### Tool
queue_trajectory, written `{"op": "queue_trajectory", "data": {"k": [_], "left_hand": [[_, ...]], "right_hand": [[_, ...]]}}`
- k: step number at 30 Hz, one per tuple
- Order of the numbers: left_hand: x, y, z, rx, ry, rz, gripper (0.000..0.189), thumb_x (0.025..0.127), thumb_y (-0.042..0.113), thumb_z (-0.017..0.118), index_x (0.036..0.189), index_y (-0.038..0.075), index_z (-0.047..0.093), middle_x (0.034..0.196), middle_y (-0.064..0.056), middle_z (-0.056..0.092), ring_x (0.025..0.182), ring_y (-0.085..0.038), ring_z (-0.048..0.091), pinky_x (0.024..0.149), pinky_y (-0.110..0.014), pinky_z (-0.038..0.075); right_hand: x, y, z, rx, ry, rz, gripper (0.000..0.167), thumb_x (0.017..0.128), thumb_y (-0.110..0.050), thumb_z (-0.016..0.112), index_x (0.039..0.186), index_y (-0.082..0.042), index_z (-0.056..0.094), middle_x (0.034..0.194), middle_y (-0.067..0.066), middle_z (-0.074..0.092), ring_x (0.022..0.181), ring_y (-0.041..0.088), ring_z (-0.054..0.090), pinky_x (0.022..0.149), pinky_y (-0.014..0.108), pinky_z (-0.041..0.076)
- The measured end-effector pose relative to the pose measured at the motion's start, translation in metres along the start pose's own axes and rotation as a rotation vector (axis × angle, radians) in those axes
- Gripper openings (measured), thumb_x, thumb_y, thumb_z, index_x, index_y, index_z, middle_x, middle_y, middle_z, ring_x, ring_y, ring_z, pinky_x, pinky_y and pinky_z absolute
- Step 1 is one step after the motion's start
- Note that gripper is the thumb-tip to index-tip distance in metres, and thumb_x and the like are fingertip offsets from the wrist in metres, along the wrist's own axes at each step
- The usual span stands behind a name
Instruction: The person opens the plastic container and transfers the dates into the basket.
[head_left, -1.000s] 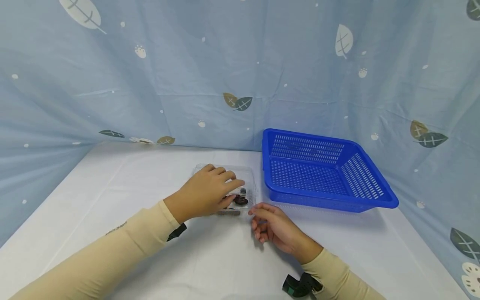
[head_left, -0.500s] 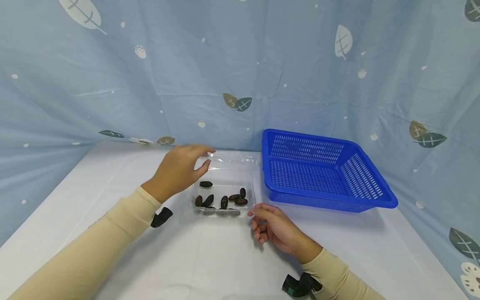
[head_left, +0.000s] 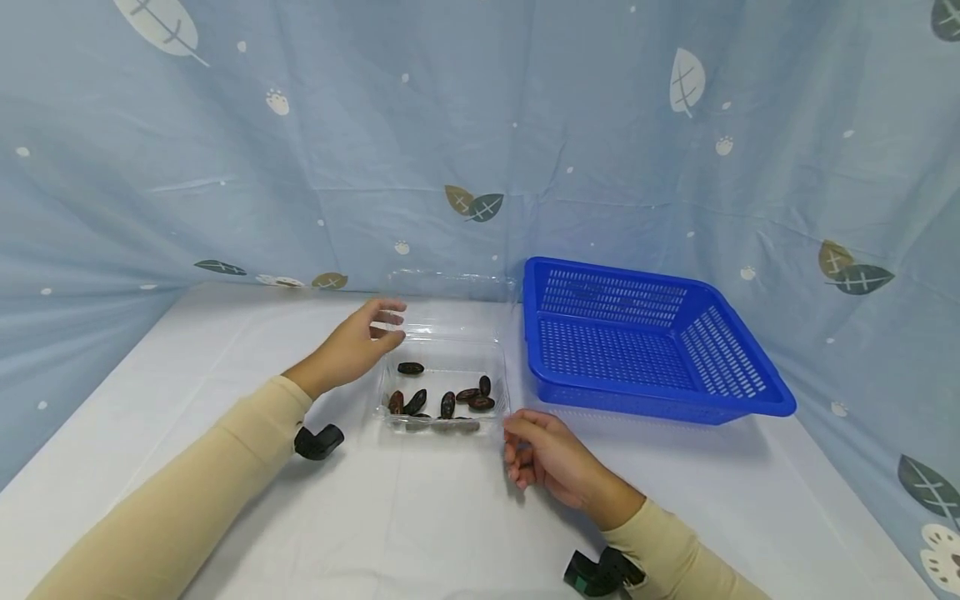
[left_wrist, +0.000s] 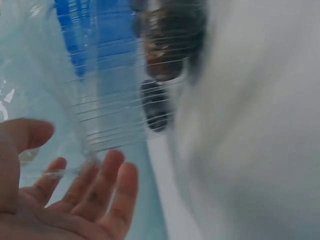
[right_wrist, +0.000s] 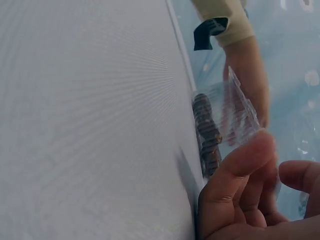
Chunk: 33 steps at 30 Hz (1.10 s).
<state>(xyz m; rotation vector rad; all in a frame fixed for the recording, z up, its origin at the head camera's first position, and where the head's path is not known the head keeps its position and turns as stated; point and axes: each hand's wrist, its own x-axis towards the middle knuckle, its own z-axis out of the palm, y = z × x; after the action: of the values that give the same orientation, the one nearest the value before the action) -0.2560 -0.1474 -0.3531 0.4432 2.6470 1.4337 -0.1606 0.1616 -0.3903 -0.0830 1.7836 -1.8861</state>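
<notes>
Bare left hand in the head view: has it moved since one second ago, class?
Yes: the bare left hand has moved leftward, farther from the blue, rectangular, perforated plastic basket, which has stayed put.

Toward the right of the white worktop point(head_left: 450, 525), near the back, a rectangular blue basket point(head_left: 592, 400) with slotted walls; behind, a creased light-blue curtain point(head_left: 360, 125) printed with leaves point(head_left: 687, 81), paw prints point(head_left: 277, 102) and small white dots point(head_left: 405, 78).

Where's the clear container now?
Head view: the clear container sits on the white table, left of the blue basket, near-right corner at the right hand, far-left side by the left hand.
</notes>
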Motion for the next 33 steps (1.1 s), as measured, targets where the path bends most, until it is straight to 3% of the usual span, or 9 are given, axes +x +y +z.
{"op": "queue_trajectory", "data": {"k": [4,8,14,18,23,29,33], "left_hand": [[-0.003,-0.01,0.004,-0.004,-0.036,0.005,0.06,0.101,0.012,0.058,0.154,0.009,0.029,0.141,-0.021,0.052,0.123,-0.038,0.057,0.099,-0.048,0.052],[-0.008,-0.015,0.007,0.01,-0.035,0.009,0.064,0.1,0.01,0.058,0.156,0.008,0.026,0.134,-0.02,0.058,0.119,-0.036,0.061,0.097,-0.046,0.053],[-0.015,-0.02,0.011,-0.041,-0.076,-0.011,0.066,0.101,0.013,0.058,0.157,0.01,0.023,0.132,-0.018,0.061,0.121,-0.035,0.06,0.1,-0.048,0.051],[-0.018,-0.024,0.015,-0.073,-0.101,-0.01,0.067,0.101,0.014,0.058,0.158,0.012,0.022,0.132,-0.017,0.061,0.122,-0.034,0.06,0.102,-0.048,0.05],[-0.02,-0.027,0.019,-0.116,-0.16,-0.001,0.068,0.103,0.02,0.057,0.159,0.014,0.019,0.131,-0.017,0.063,0.12,-0.03,0.062,0.105,-0.049,0.047],[-0.021,-0.023,0.015,-0.12,-0.19,0.014,0.071,0.102,0.03,0.059,0.159,0.015,0.018,0.125,-0.013,0.067,0.122,-0.027,0.062,0.11,-0.051,0.042],[-0.02,-0.021,0.012,-0.113,-0.207,0.019,0.071,0.103,0.032,0.058,0.159,0.017,0.017,0.127,-0.012,0.067,0.125,-0.028,0.06,0.112,-0.054,0.039]], "right_hand": [[-0.003,-0.004,0.007,-0.072,0.094,-0.019,0.033,0.101,-0.024,0.056,0.073,-0.013,0.044,0.057,-0.004,0.046,0.047,0.009,0.049,0.047,0.022,0.045],[-0.01,-0.014,0.015,-0.243,0.175,-0.147,0.041,0.101,-0.021,0.057,0.065,-0.007,0.043,0.055,-0.002,0.045,0.047,0.01,0.046,0.047,0.023,0.043],[-0.014,-0.042,0.036,-0.599,0.057,-0.523,0.029,0.1,-0.013,0.061,0.072,-0.006,0.056,0.061,0.002,0.054,0.053,0.006,0.048,0.048,0.023,0.043],[-0.001,-0.06,0.048,-0.784,0.013,-0.683,0.015,0.098,-0.012,0.063,0.082,-0.011,0.066,0.072,-0.002,0.061,0.062,0.005,0.052,0.055,0.023,0.048],[0.023,-0.062,0.043,-0.928,0.01,-0.715,0.008,0.097,-0.01,0.063,0.096,-0.011,0.071,0.089,0.001,0.07,0.081,0.008,0.062,0.071,0.025,0.057],[0.041,-0.052,0.025,-0.977,0.014,-0.706,0.011,0.097,-0.009,0.064,0.105,-0.006,0.072,0.103,0.009,0.073,0.092,0.015,0.065,0.076,0.026,0.057],[0.046,-0.048,0.017,-1.035,-0.036,-0.709,0.017,0.094,-0.007,0.067,0.11,-0.006,0.073,0.109,0.007,0.073,0.099,0.019,0.066,0.079,0.031,0.058]]}}
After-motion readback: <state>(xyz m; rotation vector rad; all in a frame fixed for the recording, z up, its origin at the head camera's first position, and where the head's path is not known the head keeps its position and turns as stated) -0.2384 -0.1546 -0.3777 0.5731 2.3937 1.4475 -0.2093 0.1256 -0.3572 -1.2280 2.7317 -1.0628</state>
